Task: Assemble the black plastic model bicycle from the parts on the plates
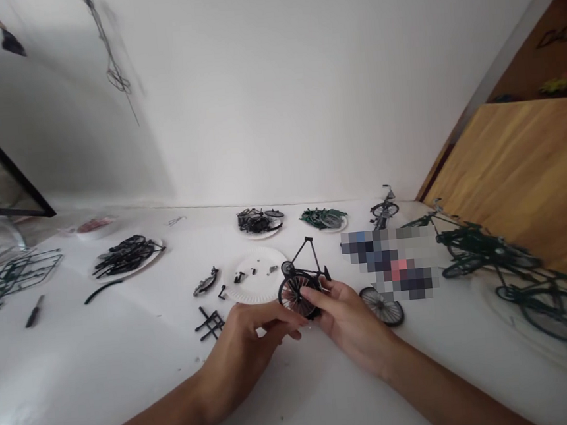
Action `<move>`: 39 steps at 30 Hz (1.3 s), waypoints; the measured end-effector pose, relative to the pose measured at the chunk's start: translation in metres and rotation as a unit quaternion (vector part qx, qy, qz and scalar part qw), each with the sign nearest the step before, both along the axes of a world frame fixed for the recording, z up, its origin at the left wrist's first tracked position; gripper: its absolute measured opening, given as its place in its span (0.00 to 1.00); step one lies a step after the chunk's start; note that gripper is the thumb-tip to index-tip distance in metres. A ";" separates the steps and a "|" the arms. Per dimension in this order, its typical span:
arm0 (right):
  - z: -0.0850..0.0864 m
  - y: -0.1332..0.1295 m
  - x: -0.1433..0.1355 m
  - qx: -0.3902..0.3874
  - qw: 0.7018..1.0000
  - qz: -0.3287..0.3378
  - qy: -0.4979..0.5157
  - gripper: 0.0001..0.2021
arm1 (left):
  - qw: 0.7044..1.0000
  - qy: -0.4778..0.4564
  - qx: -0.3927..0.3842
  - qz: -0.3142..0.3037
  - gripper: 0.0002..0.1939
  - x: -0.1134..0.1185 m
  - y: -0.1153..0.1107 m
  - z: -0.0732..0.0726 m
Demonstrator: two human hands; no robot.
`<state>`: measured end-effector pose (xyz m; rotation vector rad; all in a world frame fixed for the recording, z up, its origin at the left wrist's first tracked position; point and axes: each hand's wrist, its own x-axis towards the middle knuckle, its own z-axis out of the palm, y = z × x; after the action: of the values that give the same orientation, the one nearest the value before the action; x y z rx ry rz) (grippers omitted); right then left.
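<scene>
So the right hand has its fingers clamped on a small black model bike frame with a spoked wheel, held up just above the white table; the left hand's fingertips are pinched together at the wheel's lower edge.

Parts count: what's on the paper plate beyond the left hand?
Paper plate: a few small black parts, one greyish piece. Its right edge is partly behind the held wheel; anything there can't be seen.
</scene>
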<state>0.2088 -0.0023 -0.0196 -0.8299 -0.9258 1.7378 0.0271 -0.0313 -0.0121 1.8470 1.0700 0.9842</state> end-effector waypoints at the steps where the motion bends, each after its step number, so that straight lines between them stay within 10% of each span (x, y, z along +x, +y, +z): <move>1: 0.000 0.000 0.000 -0.002 1.000 -0.003 0.001 0.13 | 1.000 0.001 -0.009 0.000 0.10 0.000 0.000 0.000; 16: -0.004 -0.001 0.004 -0.010 1.000 0.014 0.010 0.10 | 0.980 0.077 0.171 -0.062 0.05 -0.018 0.010 0.000; 39: -0.002 -0.001 0.000 0.003 0.998 -0.061 -0.002 0.08 | 0.984 -0.053 -0.167 0.009 0.06 -0.003 0.009 -0.001</move>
<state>0.2087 -0.0030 -0.0214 -0.8675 -0.8650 1.6281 0.0244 -0.0222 -0.0134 1.4995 1.1137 0.8448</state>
